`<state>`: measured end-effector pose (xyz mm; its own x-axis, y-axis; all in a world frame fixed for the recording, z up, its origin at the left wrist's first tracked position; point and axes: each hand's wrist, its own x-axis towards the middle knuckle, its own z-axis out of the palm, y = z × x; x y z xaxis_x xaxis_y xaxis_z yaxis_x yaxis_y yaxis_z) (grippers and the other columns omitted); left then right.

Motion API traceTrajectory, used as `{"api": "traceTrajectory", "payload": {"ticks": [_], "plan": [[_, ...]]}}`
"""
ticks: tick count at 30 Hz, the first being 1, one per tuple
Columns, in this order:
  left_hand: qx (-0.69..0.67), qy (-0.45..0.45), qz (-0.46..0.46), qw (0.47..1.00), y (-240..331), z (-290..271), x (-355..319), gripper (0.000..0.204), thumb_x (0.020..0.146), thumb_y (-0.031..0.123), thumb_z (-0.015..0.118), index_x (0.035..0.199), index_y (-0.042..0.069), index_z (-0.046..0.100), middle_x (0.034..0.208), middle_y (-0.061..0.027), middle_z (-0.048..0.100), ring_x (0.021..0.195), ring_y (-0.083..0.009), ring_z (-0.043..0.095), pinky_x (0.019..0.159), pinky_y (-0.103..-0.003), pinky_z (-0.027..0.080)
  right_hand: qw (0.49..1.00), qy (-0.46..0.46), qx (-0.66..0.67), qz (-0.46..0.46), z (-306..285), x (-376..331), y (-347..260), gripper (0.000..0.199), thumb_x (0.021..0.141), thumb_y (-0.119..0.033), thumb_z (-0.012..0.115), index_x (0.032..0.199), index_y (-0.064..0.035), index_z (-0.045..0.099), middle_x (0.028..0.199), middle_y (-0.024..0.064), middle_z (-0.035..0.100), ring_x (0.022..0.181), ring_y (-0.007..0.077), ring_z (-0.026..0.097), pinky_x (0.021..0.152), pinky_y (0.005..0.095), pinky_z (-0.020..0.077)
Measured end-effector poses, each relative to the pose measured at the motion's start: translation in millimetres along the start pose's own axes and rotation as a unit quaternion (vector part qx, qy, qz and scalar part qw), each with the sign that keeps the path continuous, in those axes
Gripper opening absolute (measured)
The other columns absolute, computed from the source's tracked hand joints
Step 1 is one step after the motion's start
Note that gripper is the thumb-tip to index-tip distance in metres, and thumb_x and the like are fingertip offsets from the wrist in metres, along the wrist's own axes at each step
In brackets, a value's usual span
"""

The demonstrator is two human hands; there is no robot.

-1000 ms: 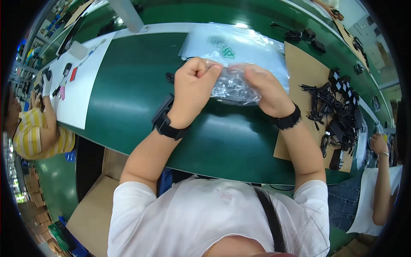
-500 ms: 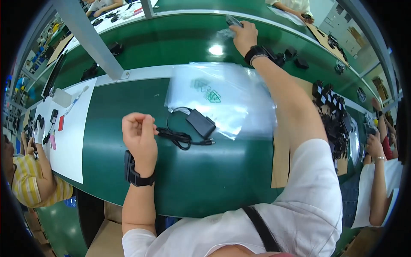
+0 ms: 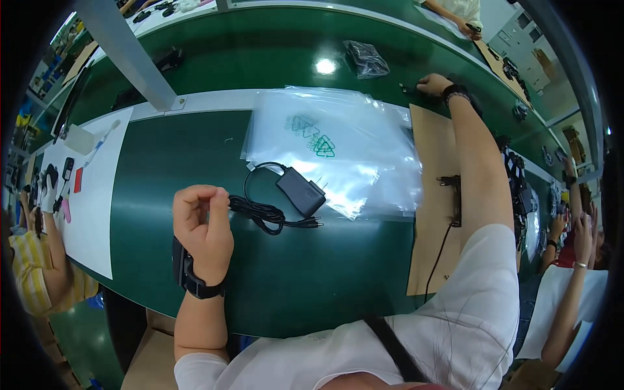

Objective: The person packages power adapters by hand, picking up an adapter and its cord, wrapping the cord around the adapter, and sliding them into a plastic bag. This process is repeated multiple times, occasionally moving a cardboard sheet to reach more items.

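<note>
My left hand (image 3: 205, 227) is closed in a pinch on the black coiled cable (image 3: 263, 214) of a power adapter. The adapter's block (image 3: 301, 193), its plug prongs pointing up to the right, is beside the front edge of a stack of clear plastic bags (image 3: 351, 130) with green printed marks. Stretched far forward, my right hand (image 3: 434, 84) has curled fingers over the green surface behind the white rail. A small dark piece (image 3: 408, 88) shows at its fingertips; what the fingers hold is unclear. A black item in a clear bag (image 3: 367, 60) lies farther back.
Brown cardboard (image 3: 426, 260) with a black cable and adapter lies right, beside heaped black adapters (image 3: 520, 188). A metal post (image 3: 123, 55) rises at the left rear. White paper (image 3: 97, 208) with small tools lies left. Other people work on both sides and across.
My right hand has let go of the bagged item, which now lies on the far surface, and has moved right. My left hand keeps its pinch. A cable and adapter now show on the cardboard.
</note>
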<state>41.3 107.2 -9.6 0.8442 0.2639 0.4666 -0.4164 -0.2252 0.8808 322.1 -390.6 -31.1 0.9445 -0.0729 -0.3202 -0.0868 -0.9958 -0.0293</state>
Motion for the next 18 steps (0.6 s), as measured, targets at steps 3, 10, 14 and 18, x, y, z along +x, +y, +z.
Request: {"api": "traceTrajectory", "payload": {"ticks": [3, 10, 14, 18], "plan": [[-0.010, -0.007, -0.023, 1.000, -5.7, 0.5, -6.5, 0.009, 0.083, -0.002, 0.056, 0.088, 0.001, 0.050, 0.076, -0.0043, 0.055, 0.066, -0.0082, 0.052, 0.061, -0.019, 0.043, 0.991, 0.050, 0.119, 0.041, -1.4, -48.5, -18.5, 0.035, 0.078, -0.037, 0.064, 0.094, -0.0063, 0.064, 0.086, 0.0086, 0.064, 0.076, 0.0202, 0.058, 0.074, 0.0336, 0.0467], [-0.047, 0.006, -0.068, 0.997, -3.9, 4.7, -3.2, 0.008, 0.083, 0.000, 0.057, 0.088, 0.002, 0.051, 0.073, -0.0010, 0.054, 0.062, -0.0055, 0.050, 0.057, -0.018, 0.041, 0.911, 0.410, 0.043, 0.011, -18.4, -49.8, 45.1, 0.031, 0.087, -0.029, 0.048, 0.085, -0.0011, 0.063, 0.083, 0.0153, 0.064, 0.081, 0.0281, 0.062, 0.070, 0.0389, 0.0462], [-0.061, -0.024, -0.070, 0.995, -12.7, 7.9, -8.1, 0.007, 0.085, 0.003, 0.057, 0.090, 0.002, 0.052, 0.075, -0.0018, 0.056, 0.063, -0.0062, 0.052, 0.056, -0.018, 0.042, 0.801, 0.434, 0.411, -0.043, -108.3, -101.1, 43.8, 0.036, 0.089, -0.031, 0.049, 0.090, 0.0024, 0.061, 0.088, 0.0117, 0.066, 0.070, 0.0162, 0.063, 0.067, 0.0264, 0.0509], [-0.131, -0.157, -0.210, 0.956, -0.6, 29.1, -14.4, 0.013, 0.086, 0.010, 0.057, 0.095, 0.001, 0.057, 0.077, -0.0041, 0.058, 0.063, -0.0077, 0.054, 0.056, -0.019, 0.044, 0.726, 0.365, 0.550, -0.190, -126.8, -173.0, -1.9, 0.029, 0.091, -0.026, 0.050, 0.095, 0.0023, 0.058, 0.098, 0.0098, 0.064, 0.082, 0.0158, 0.062, 0.075, 0.0257, 0.0503]]}}
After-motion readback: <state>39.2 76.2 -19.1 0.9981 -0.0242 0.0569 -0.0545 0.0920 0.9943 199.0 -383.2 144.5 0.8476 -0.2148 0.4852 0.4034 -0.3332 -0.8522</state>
